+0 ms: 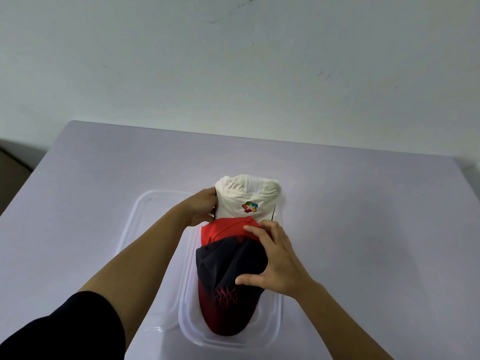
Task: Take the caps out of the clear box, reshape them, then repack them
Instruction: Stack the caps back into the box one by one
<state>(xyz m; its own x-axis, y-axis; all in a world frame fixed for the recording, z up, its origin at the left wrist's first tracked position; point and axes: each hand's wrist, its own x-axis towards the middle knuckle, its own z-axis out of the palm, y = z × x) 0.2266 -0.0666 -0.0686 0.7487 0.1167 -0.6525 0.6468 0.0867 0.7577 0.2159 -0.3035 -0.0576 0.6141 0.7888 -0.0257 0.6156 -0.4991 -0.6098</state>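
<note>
Three caps stand nested in a row in the clear box: a white cap with a coloured logo at the far end, a red cap in the middle, and a black cap with a dark red brim nearest me. My left hand grips the left side of the white cap. My right hand grips the black cap's crown from the right, thumb on its front and fingertips reaching the red cap.
The box's clear lid lies flat on the lilac table, left of the box and under my left forearm. A pale wall rises behind the table's far edge. Dark floor shows past the left edge.
</note>
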